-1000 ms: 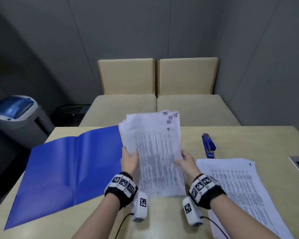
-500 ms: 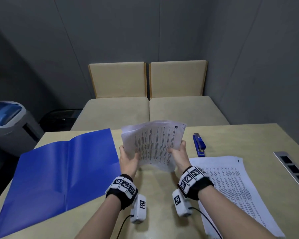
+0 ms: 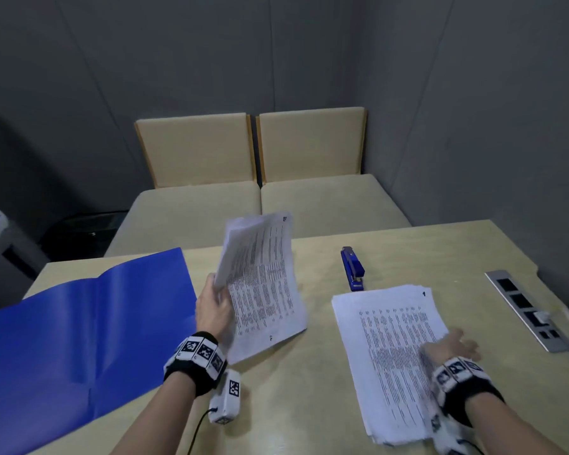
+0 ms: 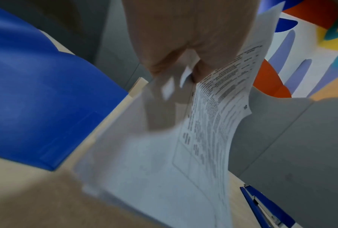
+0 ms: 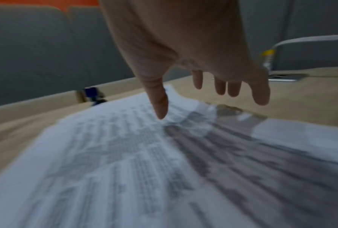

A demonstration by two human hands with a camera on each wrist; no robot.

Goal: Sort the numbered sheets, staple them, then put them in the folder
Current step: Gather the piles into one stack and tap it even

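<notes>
The left hand [image 3: 215,310] grips a held bundle of sheets [image 3: 262,284] by its left edge, raised and tilted above the table [image 3: 309,382], with the number 21 on the top page's far right corner. The right hand [image 3: 452,346] hovers with fingers spread and relaxed, holding nothing, over the right edge of a second stack [image 3: 391,356] that lies flat on the table's right side, page 1 on top. A blue stapler [image 3: 352,267] rests just beyond that stack's far edge. The blue folder [image 3: 79,333] lies open on the table's left, beside the left hand.
</notes>
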